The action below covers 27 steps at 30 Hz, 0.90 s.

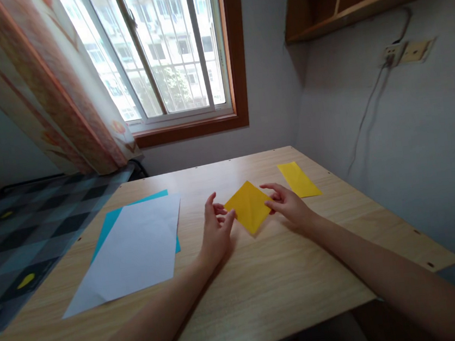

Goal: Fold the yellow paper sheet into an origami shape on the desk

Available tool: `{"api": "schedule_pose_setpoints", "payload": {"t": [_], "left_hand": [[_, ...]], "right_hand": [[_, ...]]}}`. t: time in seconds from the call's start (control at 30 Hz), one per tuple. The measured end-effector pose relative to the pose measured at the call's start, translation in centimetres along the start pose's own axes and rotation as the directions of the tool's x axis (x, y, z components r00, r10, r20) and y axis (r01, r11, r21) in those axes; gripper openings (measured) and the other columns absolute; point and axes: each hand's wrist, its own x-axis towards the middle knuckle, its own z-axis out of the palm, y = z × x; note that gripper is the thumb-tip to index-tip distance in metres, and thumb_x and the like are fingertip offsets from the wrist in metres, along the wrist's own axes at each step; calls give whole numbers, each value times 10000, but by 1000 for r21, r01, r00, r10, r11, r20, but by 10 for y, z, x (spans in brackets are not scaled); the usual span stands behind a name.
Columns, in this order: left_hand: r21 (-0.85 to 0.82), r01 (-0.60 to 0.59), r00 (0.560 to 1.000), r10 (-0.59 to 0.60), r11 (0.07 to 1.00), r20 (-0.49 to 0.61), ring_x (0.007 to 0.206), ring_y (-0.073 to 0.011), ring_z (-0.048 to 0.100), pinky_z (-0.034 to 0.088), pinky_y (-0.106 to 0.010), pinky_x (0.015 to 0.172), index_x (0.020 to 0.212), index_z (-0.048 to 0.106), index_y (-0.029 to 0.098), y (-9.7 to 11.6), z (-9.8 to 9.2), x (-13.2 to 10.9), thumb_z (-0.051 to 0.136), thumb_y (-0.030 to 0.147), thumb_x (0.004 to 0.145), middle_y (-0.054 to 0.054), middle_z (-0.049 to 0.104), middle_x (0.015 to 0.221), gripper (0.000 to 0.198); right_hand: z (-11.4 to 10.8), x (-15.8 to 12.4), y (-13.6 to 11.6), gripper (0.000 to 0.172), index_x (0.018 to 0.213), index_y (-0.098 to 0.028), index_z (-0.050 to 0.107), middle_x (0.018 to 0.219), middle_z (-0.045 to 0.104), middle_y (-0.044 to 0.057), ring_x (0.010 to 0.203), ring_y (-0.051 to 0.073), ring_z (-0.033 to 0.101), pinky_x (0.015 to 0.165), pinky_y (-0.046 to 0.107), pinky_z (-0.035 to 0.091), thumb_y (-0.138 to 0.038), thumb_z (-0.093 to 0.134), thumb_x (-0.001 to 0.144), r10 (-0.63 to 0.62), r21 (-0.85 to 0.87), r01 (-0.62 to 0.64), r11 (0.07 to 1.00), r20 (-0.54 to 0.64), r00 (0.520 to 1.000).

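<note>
Between my two hands a yellow square of paper (250, 206) is held up like a diamond, one corner toward me, just above the table. A faint crease runs down its middle. My left hand (216, 226) pinches the left corner, thumb in front and fingers behind. At the opposite corner, my right hand (286, 203) grips the paper between thumb and fingers. A yellow paper strip (299, 180) lies flat on the table just beyond my right hand.
The wooden table (282, 290) spreads under my arms. On its left a white sheet (137, 246) overlaps a blue sheet (109, 230). A window (164, 51) and curtain (65, 85) stand behind; a cable (365, 116) hangs on the right wall.
</note>
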Motion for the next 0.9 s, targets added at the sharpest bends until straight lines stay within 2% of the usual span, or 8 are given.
{"api": "schedule_pose_setpoints", "payload": {"t": [0.07, 0.17, 0.27, 0.4, 0.5, 0.63, 0.8, 0.9], "left_hand": [[218, -163, 985, 171, 962, -22, 1017, -212, 562, 505, -393, 853, 1243, 478, 229, 1, -6, 3, 569, 270, 848, -74, 528, 1107, 407], [380, -358, 932, 302, 853, 200, 1147, -229, 507, 422, -444, 1016, 1118, 568, 216, 3, -9, 1, 521, 214, 883, -82, 541, 1185, 240], [415, -450, 868, 279, 791, 410, 1201, -229, 490, 406, -435, 1052, 1179, 544, 195, 3, -5, -6, 495, 225, 904, -97, 553, 1264, 281], [471, -516, 772, 150, 716, 618, 1305, -251, 436, 345, -437, 1115, 1298, 502, 149, -1, 0, -15, 473, 331, 929, -133, 532, 1359, 412], [514, -527, 741, 69, 677, 668, 1355, -265, 389, 308, -435, 1138, 1333, 497, 136, -4, -1, -16, 467, 448, 928, -140, 503, 1408, 513], [543, -516, 728, 5, 663, 686, 1395, -271, 330, 279, -421, 1152, 1377, 466, 130, -1, -3, -15, 493, 555, 886, -144, 436, 1469, 650], [539, -488, 713, -42, 687, 699, 1408, -276, 310, 271, -424, 1151, 1386, 455, 134, 7, -6, -13, 521, 576, 859, -152, 406, 1489, 692], [511, -484, 706, -28, 710, 708, 1402, -278, 324, 283, -436, 1142, 1379, 462, 152, 9, -8, -11, 544, 548, 855, -152, 425, 1476, 662]], "right_hand": [[0, 0, 4, 457, 1196, -201, 560, 700, 556, -35, 652, 136, 570, 598, 266, 505, -298, 645, 757, 78, -16, -77, 997, 69, 995], [1, -2, 8, 393, 1117, -187, 587, 658, 535, -42, 600, 129, 542, 559, 254, 483, -280, 644, 739, 161, -72, -152, 986, 141, 977], [2, -3, 10, 337, 1067, -183, 610, 661, 548, -31, 593, 128, 524, 536, 241, 443, -289, 636, 748, 184, -125, -165, 978, 166, 969], [1, -4, 15, 323, 1074, -191, 638, 793, 637, 20, 702, 156, 567, 586, 250, 440, -312, 632, 774, 170, -186, -135, 973, 186, 968], [-4, -3, 18, 283, 1053, -194, 664, 872, 653, 40, 740, 157, 572, 614, 254, 440, -342, 592, 823, 167, -184, -130, 974, 206, 964], [-16, -1, 17, 270, 995, -169, 689, 789, 629, 25, 652, 123, 529, 581, 243, 408, -364, 606, 827, 240, -132, -212, 968, 248, 939], [-33, 1, 9, 388, 1023, -150, 693, 831, 641, 24, 719, 107, 567, 707, 249, 465, -309, 783, 681, 353, 90, -422, 902, 410, 841], [-39, 3, 8, 442, 1024, -161, 708, 870, 653, 19, 782, 110, 592, 755, 243, 481, -240, 835, 608, 387, 123, -488, 864, 458, 800]]}}
